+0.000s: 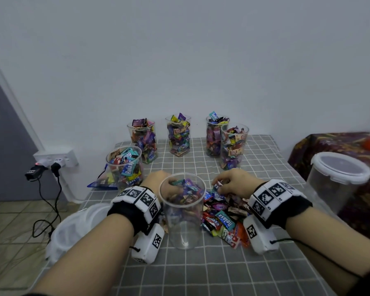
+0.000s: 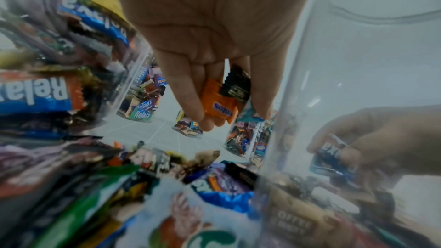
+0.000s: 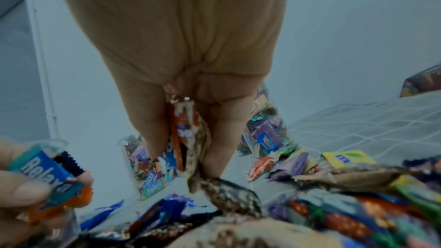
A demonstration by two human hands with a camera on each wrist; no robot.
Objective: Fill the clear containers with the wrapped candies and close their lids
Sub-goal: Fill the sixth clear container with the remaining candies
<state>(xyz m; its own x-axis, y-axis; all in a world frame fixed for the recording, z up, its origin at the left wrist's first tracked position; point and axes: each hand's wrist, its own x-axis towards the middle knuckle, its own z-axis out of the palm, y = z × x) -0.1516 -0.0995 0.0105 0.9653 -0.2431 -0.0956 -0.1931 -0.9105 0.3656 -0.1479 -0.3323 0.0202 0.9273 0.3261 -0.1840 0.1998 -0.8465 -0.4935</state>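
Hands gathering wrapped candies beside an empty clear container (image 1: 182,212) near the table's front edge.
The left hand (image 1: 158,182) pinches an orange candy (image 2: 218,104) and others just behind the container's rim; the right hand (image 1: 233,182) grips a few candies over the loose pile (image 1: 222,218) to the container's right. Five filled containers (image 1: 178,135) stand lidless toward the far edge of the checked tablecloth (image 1: 201,272).

Clear plastic container (image 1: 183,212), seemingly glossy wrappers (image 1: 224,218)
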